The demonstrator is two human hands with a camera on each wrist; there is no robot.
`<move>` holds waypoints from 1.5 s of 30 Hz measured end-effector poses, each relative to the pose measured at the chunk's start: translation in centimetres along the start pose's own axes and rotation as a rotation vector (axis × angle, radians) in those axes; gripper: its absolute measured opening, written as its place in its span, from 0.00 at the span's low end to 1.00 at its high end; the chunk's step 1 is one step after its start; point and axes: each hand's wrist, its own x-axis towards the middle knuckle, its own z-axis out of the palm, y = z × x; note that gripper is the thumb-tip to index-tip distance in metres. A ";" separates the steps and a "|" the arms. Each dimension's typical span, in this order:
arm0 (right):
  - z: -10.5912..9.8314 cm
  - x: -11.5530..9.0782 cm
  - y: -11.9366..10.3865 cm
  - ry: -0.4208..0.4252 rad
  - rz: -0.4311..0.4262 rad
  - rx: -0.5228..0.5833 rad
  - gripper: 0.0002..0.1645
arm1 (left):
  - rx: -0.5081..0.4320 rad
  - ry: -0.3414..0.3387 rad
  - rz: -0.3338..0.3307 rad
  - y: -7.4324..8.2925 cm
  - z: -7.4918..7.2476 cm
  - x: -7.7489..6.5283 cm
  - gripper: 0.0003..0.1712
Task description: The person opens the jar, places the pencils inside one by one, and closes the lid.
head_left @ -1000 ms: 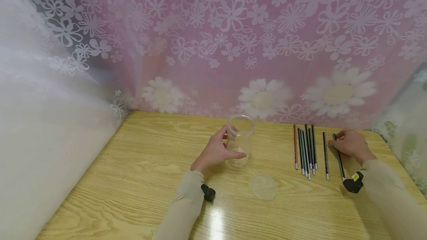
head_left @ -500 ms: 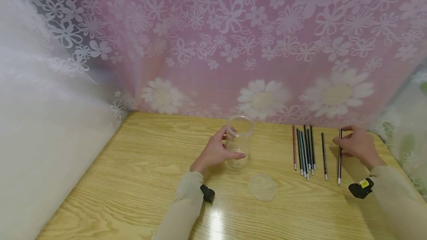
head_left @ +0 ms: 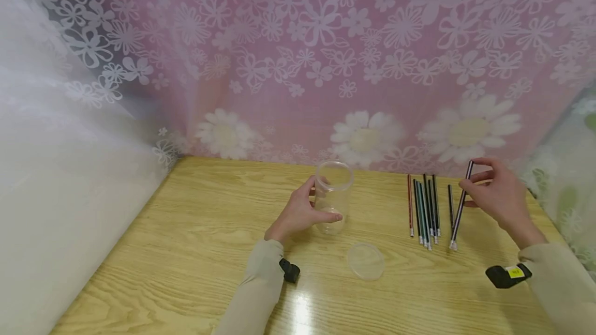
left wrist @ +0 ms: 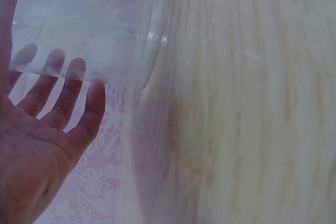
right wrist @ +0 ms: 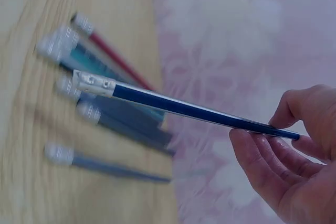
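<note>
Clear plastic cup (head_left: 338, 198), upright on the table (head_left: 200, 211) — the left hand (head_left: 300, 212) grips it, fingers curled round its side. Clear round lid (head_left: 366, 261), lying flat, near side of the cup, slightly right. Bunched pencils (head_left: 426, 213), one red, right of the cup; a lone dark pencil (head_left: 450, 201) beyond. Held pencil (head_left: 461, 207), farther right of the cup — tilted, eraser end down, pinched in the right hand's (head_left: 500, 195) fingers.

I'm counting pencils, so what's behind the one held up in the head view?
Behind the held pencil in the right hand, a loose pencil lies on the table. Its upper length shows; the held pencil partly covers its lower end.
</note>
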 end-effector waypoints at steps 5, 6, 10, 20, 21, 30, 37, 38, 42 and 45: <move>0.6 -0.9 -3.3 0.060 -0.039 0.076 0.33 | 0.001 -0.001 0.004 -0.1 0.0 0.0 0.45; 0.6 -1.1 -3.9 0.072 -0.048 0.091 0.32 | 0.002 0.000 0.005 -0.2 0.0 0.0 0.45; 1.0 -1.5 -6.0 0.116 -0.092 0.166 0.30 | 0.008 0.000 0.012 -0.2 0.0 0.1 0.46; 1.7 -2.3 -10.5 0.213 -0.185 0.576 0.33 | 0.013 0.003 0.011 0.0 0.1 0.1 0.44; 1.8 -2.3 -10.9 0.219 -0.204 0.646 0.33 | 0.014 0.003 0.012 0.0 0.0 0.1 0.43; 2.7 -2.6 -14.4 0.273 -0.406 0.829 0.33 | 0.025 0.003 0.008 -0.1 0.0 0.2 0.44; 3.0 -2.3 -16.5 0.322 -0.517 0.885 0.31 | 0.030 0.001 0.009 -0.2 0.0 0.3 0.45; 3.1 -2.3 -16.8 0.334 -0.531 0.891 0.31 | 0.030 0.001 0.010 -0.2 0.0 0.2 0.44; 3.5 -2.2 -17.9 0.365 -0.576 0.928 0.30 | 0.039 0.000 0.011 0.0 -0.1 0.2 0.45; 3.9 -2.0 -18.6 0.361 -0.594 0.972 0.30 | 0.042 0.002 0.007 0.0 0.0 0.2 0.44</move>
